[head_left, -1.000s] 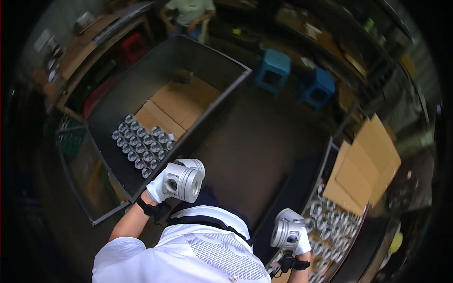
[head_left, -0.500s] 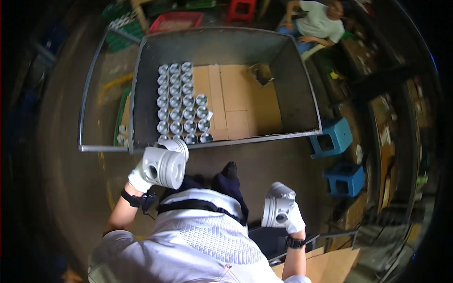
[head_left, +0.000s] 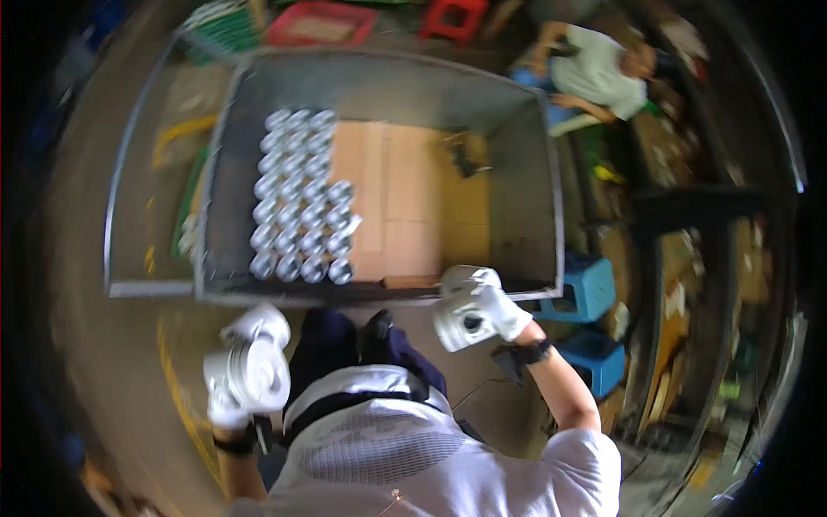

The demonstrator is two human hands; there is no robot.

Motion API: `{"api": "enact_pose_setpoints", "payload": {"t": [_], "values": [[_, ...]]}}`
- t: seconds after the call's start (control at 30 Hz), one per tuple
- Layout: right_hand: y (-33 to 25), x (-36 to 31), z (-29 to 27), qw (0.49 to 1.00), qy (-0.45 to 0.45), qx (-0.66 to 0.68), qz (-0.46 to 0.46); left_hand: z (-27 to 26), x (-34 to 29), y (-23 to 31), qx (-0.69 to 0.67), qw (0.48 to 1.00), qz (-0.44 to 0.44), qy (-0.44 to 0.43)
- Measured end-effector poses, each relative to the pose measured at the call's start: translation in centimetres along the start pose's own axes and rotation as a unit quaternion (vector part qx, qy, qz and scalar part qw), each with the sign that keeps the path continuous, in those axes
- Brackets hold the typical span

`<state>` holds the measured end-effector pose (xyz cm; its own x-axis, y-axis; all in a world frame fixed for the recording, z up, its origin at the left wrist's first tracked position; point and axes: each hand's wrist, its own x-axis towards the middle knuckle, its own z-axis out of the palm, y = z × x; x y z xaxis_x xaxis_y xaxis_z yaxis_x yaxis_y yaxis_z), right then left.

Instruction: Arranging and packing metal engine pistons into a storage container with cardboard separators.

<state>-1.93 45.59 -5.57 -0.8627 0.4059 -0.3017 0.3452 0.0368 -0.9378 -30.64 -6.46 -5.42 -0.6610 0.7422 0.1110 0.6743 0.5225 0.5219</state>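
Note:
My gloved left hand (head_left: 226, 408) grips two metal pistons; the nearer piston (head_left: 260, 379) shows its round end, and the other piston (head_left: 258, 326) sits just beyond it. They are outside the bin, below its left front corner. My gloved right hand (head_left: 506, 315) is closed round two more pistons, one piston (head_left: 458, 326) with a dark pin hole and another piston (head_left: 470, 277) beside it. This pair is at the bin's front rim, right of the middle. Inside the grey metal bin (head_left: 553, 189), rows of upright pistons (head_left: 291, 212) stand on the left side.
Cardboard sheets (head_left: 413, 181) line the bin's floor, with a dark torn-looking piece (head_left: 465, 155) on them. Blue stools (head_left: 590, 291) stand right of the bin. A seated person (head_left: 594, 73) is beyond its far right corner. A red crate (head_left: 320, 24) lies behind it.
My left hand has drawn back and left, away from the bin's rim. My right hand has moved forward and left to the front rim. Both keep their pistons.

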Motion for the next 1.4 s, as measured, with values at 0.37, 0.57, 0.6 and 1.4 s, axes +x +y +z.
{"api": "enact_pose_setpoints", "payload": {"t": [0.37,0.57,0.6,1.4], "values": [[-2.6,11.3,8.8,0.987,0.038,-0.084,-0.135,3.2,11.6,-6.2,-0.216,0.961,0.132,-0.111],[-10.2,21.0,11.0,0.997,-0.068,0.034,-0.02,-2.8,15.4,-3.2,-0.226,0.954,0.0,-0.196],[-8.8,22.2,11.0,0.968,-0.056,0.218,0.114,-3.5,17.3,-1.4,-0.225,0.951,-0.023,-0.211],[14.3,62.3,10.6,0.236,-0.345,-0.875,-0.244,10.2,21.6,3.9,-0.46,0.761,-0.404,-0.215]]}}
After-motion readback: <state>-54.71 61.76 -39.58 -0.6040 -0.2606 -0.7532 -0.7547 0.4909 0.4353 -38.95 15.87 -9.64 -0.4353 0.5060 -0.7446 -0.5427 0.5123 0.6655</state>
